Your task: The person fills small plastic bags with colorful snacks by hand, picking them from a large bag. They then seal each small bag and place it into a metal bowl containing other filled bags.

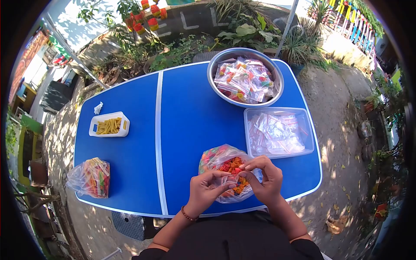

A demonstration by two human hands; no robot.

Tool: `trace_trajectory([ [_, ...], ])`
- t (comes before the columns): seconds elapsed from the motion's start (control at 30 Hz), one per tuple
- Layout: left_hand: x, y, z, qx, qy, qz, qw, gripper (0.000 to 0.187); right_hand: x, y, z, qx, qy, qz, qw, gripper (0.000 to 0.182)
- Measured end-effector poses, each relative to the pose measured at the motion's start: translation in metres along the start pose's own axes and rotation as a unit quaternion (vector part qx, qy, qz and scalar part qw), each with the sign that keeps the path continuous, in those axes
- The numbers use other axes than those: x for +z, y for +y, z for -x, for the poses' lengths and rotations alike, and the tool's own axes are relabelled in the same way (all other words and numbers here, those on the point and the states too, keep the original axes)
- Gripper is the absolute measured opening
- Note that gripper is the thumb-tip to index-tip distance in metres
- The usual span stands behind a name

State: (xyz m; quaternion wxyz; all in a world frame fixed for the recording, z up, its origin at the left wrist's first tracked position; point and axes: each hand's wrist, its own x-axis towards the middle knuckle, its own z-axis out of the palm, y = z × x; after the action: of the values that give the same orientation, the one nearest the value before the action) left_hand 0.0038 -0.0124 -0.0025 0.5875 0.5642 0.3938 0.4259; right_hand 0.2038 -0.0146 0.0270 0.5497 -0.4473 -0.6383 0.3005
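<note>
Black shirt (pixel 225 238) — beyond it, both hands (pixel 203 190) (pixel 266 180) pinch clear plastic (pixel 228 180).

On table (pixel 117 164): bowl (pixel 278 80) behind tub (pixel 308 138), packets (pixel 249 80) in both; bag (pixel 211 159) front-left of tub, perhaps touching.

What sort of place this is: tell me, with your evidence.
Probably an outdoor yard or garden: broad-leaved green plants grow by a dark grey, white-lettered wall, and sun-dappled grey-brown ground surrounds the blue, white-edged table.
</note>
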Motion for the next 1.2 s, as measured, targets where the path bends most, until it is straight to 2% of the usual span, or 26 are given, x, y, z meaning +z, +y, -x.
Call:
trace_trajectory([
  [0.13, 0.004, 0.007, -0.001, -0.012, 0.017, 0.054, 0.998, 0.027, -0.003, -0.003, -0.003, -0.025, -0.052, 0.014, 0.998, 0.023],
  [0.27, 0.003, 0.009, -0.001, 0.005, 0.002, 0.03, 1.0, 0.028, -0.007, -0.007, -0.005, -0.015, -0.123, 0.044, 0.991, 0.017],
  [0.37, 0.004, 0.01, -0.001, 0.004, -0.008, 0.016, 1.0, 0.029, -0.006, -0.014, -0.007, 0.007, -0.14, 0.044, 0.989, 0.013],
  [0.47, 0.003, 0.002, 0.0, 0.005, 0.038, 0.008, 0.999, 0.027, 0.006, 0.001, 0.003, 0.112, 0.008, -0.022, 0.993, 0.013],
  [0.57, 0.001, 0.002, 0.0, -0.001, 0.079, 0.038, 0.996, 0.025, 0.009, 0.019, -0.001, 0.014, -0.182, 0.163, 0.97, 0.015],
  [0.6, 0.001, 0.006, 0.001, 0.005, 0.081, 0.037, 0.996, 0.025, 0.017, 0.038, 0.005, -0.034, -0.207, 0.171, 0.963, 0.023],
  [0.7, 0.003, 0.004, 0.004, 0.02, 0.081, 0.035, 0.996, 0.025, 0.037, 0.032, -0.002, -0.075, -0.227, 0.223, 0.945, 0.033],
  [0.73, 0.003, 0.002, 0.005, 0.024, 0.08, 0.034, 0.996, 0.025, 0.038, 0.038, -0.002, -0.031, -0.294, 0.218, 0.93, 0.052],
  [0.83, 0.006, 0.001, 0.005, 0.057, 0.092, 0.043, 0.993, 0.026, 0.046, 0.038, 0.005, -0.055, -0.272, 0.307, 0.911, 0.069],
  [0.93, 0.005, 0.003, 0.004, 0.068, 0.093, 0.028, 0.993, 0.026, 0.054, 0.043, 0.011, -0.028, -0.3, 0.342, 0.89, 0.081],
  [1.03, 0.004, 0.004, 0.003, 0.071, 0.091, 0.022, 0.993, 0.025, 0.055, 0.038, 0.011, -0.032, -0.272, 0.345, 0.898, 0.068],
  [1.2, -0.001, 0.003, 0.002, 0.057, 0.088, 0.032, 0.994, 0.026, 0.034, 0.035, 0.008, -0.039, -0.275, 0.262, 0.924, 0.032],
])
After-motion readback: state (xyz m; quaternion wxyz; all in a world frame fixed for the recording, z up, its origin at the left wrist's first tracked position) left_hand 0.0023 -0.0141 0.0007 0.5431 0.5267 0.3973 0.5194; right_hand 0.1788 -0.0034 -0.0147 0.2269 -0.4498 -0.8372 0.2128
